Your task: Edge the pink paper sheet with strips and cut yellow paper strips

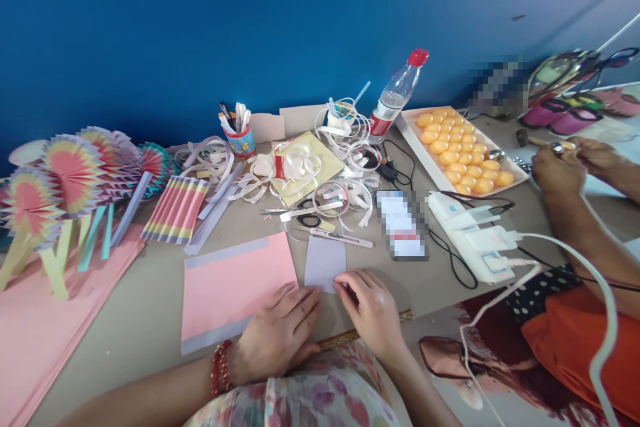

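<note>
My left hand [278, 331] lies flat on the table with its fingers stretched toward a small pale lavender paper sheet [325, 260]; its fingertips touch the sheet's near edge. My right hand [369, 307] is beside it, fingers curled and pinching the sheet's near right corner. A pink sheet with grey borders [233, 285] lies just left of my hands. Beyond the lavender sheet lie black-handled scissors [309, 219] and a white craft knife [340, 237].
Folded paper fans [75, 177] and pink paper fill the left. Curled white strips [300, 170], a pen cup [241, 140], a water bottle [395, 97], a tray of orange balls [463, 150] and a power strip [473, 233] lie behind. Another person's hands [560, 170] work at right.
</note>
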A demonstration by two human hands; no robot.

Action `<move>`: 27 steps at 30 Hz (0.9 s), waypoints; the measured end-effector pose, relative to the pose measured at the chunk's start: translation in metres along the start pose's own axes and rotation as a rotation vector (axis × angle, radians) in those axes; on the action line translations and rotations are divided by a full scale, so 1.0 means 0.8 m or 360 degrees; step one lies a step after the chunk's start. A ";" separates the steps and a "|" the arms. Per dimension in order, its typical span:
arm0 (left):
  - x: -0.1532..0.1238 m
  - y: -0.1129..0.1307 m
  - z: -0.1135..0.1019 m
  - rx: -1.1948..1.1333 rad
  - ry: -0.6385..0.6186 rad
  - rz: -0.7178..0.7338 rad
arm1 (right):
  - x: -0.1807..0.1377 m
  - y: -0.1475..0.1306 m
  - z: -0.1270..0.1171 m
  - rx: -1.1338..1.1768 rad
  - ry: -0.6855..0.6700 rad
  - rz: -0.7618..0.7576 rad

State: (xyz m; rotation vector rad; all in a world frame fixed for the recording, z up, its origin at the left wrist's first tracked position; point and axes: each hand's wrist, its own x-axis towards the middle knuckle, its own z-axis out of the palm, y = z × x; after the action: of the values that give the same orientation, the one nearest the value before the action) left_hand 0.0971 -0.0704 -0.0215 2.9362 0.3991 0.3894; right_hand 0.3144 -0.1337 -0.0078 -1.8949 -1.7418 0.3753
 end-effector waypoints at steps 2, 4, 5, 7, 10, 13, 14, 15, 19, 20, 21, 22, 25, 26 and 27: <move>0.000 0.000 -0.001 0.0000 0.0002 -0.0009 | 0.000 -0.001 -0.001 0.0002 0.0017 -0.0010; 0.000 0.000 -0.002 -0.0004 0.0019 -0.0020 | 0.000 -0.002 -0.001 -0.0001 0.0030 -0.0012; 0.001 0.000 -0.003 -0.0005 0.0026 -0.0024 | 0.001 -0.002 0.000 -0.0004 0.0033 -0.0008; 0.002 0.000 -0.004 -0.0003 0.0036 -0.0022 | 0.001 -0.001 0.000 -0.0011 0.0033 -0.0002; 0.002 0.000 -0.004 0.0019 -0.0001 -0.0016 | 0.000 0.000 0.002 -0.0012 0.0045 -0.0013; 0.000 0.000 -0.003 0.0041 -0.0041 -0.0014 | -0.001 0.001 0.002 -0.0011 0.0057 -0.0013; 0.000 0.000 -0.002 0.0040 -0.0044 -0.0014 | -0.001 0.001 0.002 -0.0011 0.0062 -0.0012; 0.000 0.000 -0.002 0.0035 -0.0043 -0.0016 | -0.002 0.001 0.002 -0.0011 0.0063 -0.0013; -0.001 0.001 -0.002 0.0013 -0.0033 -0.0005 | -0.001 0.000 0.002 -0.0022 0.0067 -0.0031; -0.001 0.001 -0.002 0.0010 -0.0025 -0.0004 | -0.001 -0.001 0.002 -0.0022 0.0067 -0.0032; -0.001 0.001 -0.003 0.0006 -0.0016 -0.0007 | -0.001 -0.001 0.002 -0.0022 0.0066 -0.0033; -0.001 0.001 -0.003 0.0002 -0.0011 -0.0009 | -0.001 -0.001 0.002 -0.0022 0.0064 -0.0031; 0.000 0.001 -0.004 -0.0007 -0.0017 -0.0020 | -0.001 0.001 0.004 -0.0015 0.0060 -0.0026; 0.000 0.001 -0.004 -0.0011 -0.0022 -0.0025 | -0.002 0.001 0.004 -0.0011 0.0060 -0.0025; 0.000 0.001 -0.004 -0.0018 -0.0025 -0.0028 | -0.002 0.002 0.005 -0.0008 0.0062 -0.0026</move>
State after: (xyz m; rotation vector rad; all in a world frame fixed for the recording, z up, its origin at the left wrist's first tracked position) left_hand 0.0964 -0.0708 -0.0182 2.9207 0.4188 0.3653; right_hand 0.3134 -0.1347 -0.0123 -1.8781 -1.7333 0.3262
